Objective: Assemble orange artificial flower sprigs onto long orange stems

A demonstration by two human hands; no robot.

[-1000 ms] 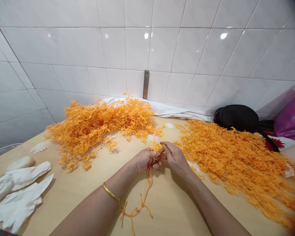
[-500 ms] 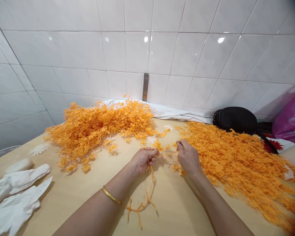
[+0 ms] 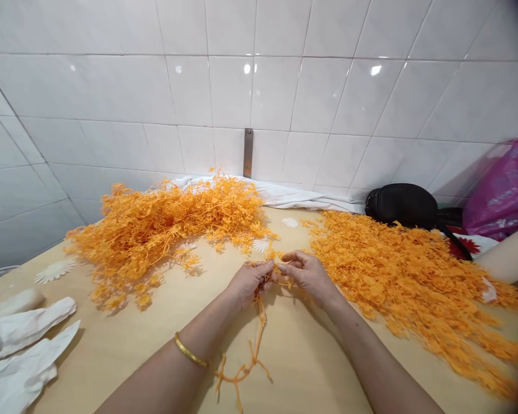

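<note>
My left hand [image 3: 247, 286] pinches a thin orange branching stem [image 3: 261, 333] between thumb and fingers. The stem's lower length dangles in a curve over the table, with short twigs along it. Close on the right, my right hand [image 3: 311, 279] has its thumb and forefinger together on the upper part of the same orange piece. Small orange blossom-like bits show around both sets of fingertips, and the exact grip point is partly hidden. A gold bangle circles my left wrist.
A tangled orange heap [image 3: 172, 224] lies at the back left, and a flatter orange pile [image 3: 397, 276] spreads over the right. White petal-shaped pieces [image 3: 55, 271] and crumpled white gloves [image 3: 26, 328] lie leftward. A black bag [image 3: 401, 204], purple bag [image 3: 503, 187] and someone's forearm [image 3: 503, 259] are at right.
My right hand has moved left, from well apart to close beside my left hand. My left hand keeps its pinch on the stem. The view has shifted slightly right.
</note>
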